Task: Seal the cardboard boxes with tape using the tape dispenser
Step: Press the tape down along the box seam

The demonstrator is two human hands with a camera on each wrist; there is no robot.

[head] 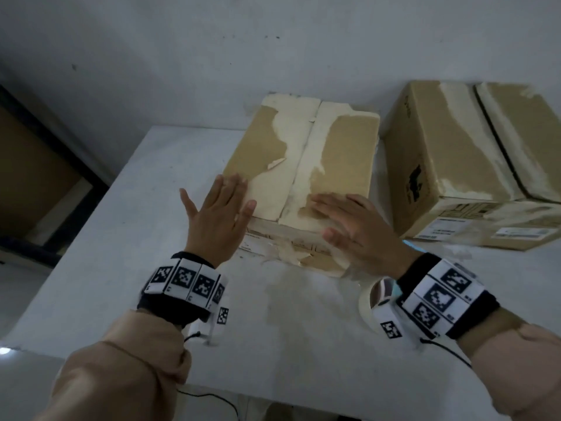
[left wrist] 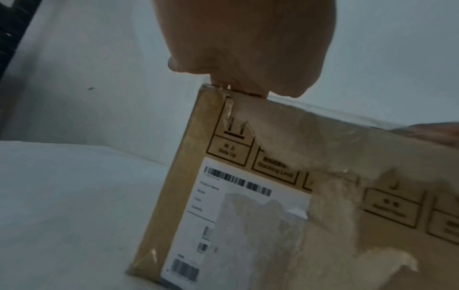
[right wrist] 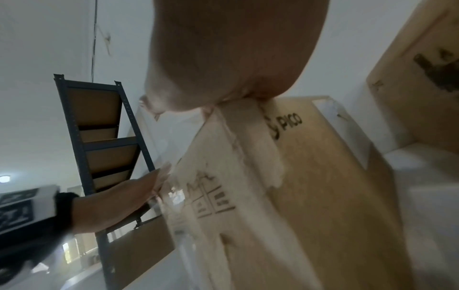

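A closed cardboard box (head: 303, 165) lies at the white table's (head: 121, 226) centre, long axis and flap seam running 6 to 12 o'clock. The left hand (head: 220, 217) lies flat, fingers spread, at its 7 o'clock corner; the right hand (head: 355, 226) presses flat at 5 o'clock. Torn pale paper streaks the brown top. A second box (head: 455, 165) stands near at 3 o'clock; bare tabletop lies at 9.

1. A cardboard box (head: 300, 165) stands on the table (head: 121, 214), against the wall (head: 212, 56) behind it.
2. A second box (head: 455, 159) stands just to its right.
3. A tape roll (head: 372, 299) lies in front of the first box, under the right wrist.
4. A shelf rack (right wrist: 99, 137) stands left of the table.
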